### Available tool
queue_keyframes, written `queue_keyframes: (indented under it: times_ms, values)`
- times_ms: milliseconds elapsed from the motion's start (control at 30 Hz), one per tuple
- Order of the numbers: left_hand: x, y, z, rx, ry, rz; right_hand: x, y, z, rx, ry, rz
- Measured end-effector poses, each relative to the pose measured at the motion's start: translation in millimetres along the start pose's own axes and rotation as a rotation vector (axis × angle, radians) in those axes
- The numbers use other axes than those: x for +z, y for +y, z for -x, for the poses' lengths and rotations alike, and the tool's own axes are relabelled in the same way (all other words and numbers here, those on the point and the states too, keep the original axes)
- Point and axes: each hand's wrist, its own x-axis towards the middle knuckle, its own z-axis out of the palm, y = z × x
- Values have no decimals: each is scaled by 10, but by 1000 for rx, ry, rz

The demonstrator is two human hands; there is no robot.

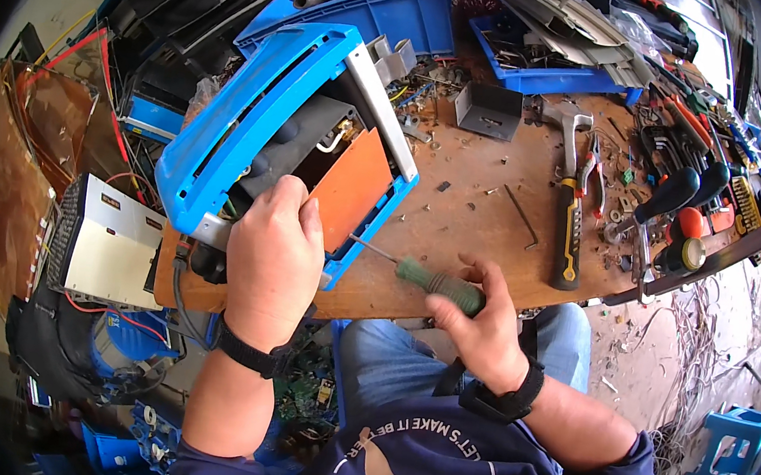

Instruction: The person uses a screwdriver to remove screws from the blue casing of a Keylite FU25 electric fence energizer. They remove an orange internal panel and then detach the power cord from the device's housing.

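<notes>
A blue-framed machine (260, 102) with a grey bar along its right side sits tilted on the workbench. Inside its open frame, an orange panel (350, 192) leans beside a dark metal housing (302, 139). My left hand (276, 249) is closed at the panel's near left edge, thumb along it; its fingertips are partly hidden. A screwdriver (441, 285) with a green ribbed handle lies in the grip of my right hand (494, 330). Its thin shaft points left, the tip at the lower edge of the blue frame near the panel.
A hammer (570, 222), pliers (596, 178) and an L-shaped hex key (522, 218) lie on the wooden bench (474, 201). Screws and debris are scattered about. Screwdrivers and a hacksaw crowd the right edge. Blue bins (406, 15) stand behind; a black bracket (489, 111) sits before them.
</notes>
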Motion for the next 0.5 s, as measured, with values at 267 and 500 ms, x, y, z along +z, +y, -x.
queue_keyframes:
  times_ms: [267,500]
  values:
    - [-17,39,-2,-19,-12,35,-97,166,-29,-444,-51,322]
    - [3,7,18,-13,0,36,-182,-72,-149,613,-196,-507]
